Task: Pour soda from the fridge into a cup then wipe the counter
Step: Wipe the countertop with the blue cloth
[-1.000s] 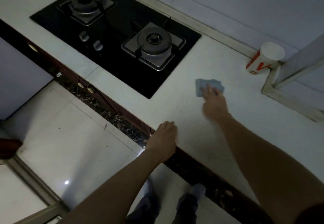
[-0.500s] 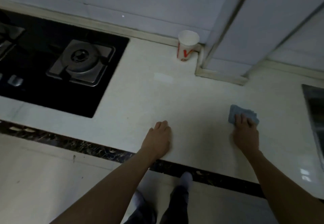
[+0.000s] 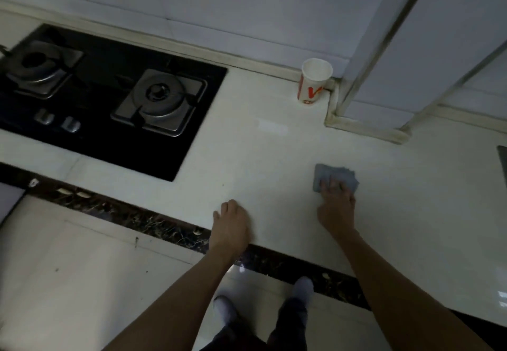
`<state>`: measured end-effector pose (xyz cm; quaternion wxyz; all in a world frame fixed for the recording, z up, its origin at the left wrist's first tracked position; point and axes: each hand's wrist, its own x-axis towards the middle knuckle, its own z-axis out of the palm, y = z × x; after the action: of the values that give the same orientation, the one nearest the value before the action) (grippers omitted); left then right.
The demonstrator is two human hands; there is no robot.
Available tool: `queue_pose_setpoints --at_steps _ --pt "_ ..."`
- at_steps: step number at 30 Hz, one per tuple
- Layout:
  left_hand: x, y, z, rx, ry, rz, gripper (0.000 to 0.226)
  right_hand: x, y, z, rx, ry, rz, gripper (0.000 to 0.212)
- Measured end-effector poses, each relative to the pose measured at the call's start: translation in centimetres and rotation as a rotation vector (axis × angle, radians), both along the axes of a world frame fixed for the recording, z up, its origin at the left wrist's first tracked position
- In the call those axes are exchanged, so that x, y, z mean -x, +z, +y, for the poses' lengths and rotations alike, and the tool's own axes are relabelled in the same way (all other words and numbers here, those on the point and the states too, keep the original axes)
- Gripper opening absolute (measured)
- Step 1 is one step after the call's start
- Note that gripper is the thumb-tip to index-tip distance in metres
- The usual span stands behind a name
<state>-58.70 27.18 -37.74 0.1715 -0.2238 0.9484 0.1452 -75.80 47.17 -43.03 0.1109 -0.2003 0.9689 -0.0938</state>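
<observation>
The right hand point(image 3: 336, 208) presses a folded blue-grey cloth point(image 3: 326, 173) flat, fingers together. The left hand point(image 3: 230, 227) rests on the counter point(image 3: 260, 158), fingers together.

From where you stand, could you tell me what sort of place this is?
Most likely a home kitchen. A black two-burner gas hob is set into a pale counter against a tiled wall, a paper cup stands at the back, and the right hand presses a blue-grey cloth on the counter.
</observation>
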Motion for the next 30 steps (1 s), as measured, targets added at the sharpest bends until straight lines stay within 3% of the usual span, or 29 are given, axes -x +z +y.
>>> queue_pose_setpoints --at_steps 4,8,11,14,16,21,23,27,30 --pt "-2.8 -0.2 -1.8 -0.116 0.082 0.067 0.027 -1.0 1.0 -9.3 0.019 0.239 0.004 0.069" --pt "-4.4 -0.1 -2.6 -0.106 0.047 0.073 0.036 -5.2 1.3 -16.1 0.071 0.554 0.028 0.069" --pt "-4.7 -0.1 -3.0 -0.096 0.016 0.060 0.040 -7.1 0.6 -16.8 0.147 0.829 0.061 0.068" --pt "-4.9 -0.3 -3.6 -0.094 -0.017 0.064 0.042 -5.0 -0.6 -13.1 0.107 0.965 0.106 0.066" --pt "-5.0 -0.4 -3.9 -0.114 -0.023 0.061 0.039 -3.5 -1.2 -8.5 0.049 0.877 0.098 0.057" --pt "-4.1 -0.4 -3.6 -0.115 0.037 0.065 0.026 -4.8 -0.5 5.6 0.050 0.261 0.210 0.053" --pt "-3.5 -0.8 -3.1 -0.039 -0.051 0.067 0.029 -7.3 0.0 8.2 0.023 0.071 0.265 0.055" --pt "-2.0 -1.8 -1.3 0.006 -0.233 0.116 0.034 -12.6 -0.3 5.9 -0.076 -0.233 0.184 0.055" --pt "-0.5 -1.7 0.6 -0.026 -0.274 0.149 0.026 -15.0 -0.2 1.7 -0.044 -0.187 0.161 0.062"
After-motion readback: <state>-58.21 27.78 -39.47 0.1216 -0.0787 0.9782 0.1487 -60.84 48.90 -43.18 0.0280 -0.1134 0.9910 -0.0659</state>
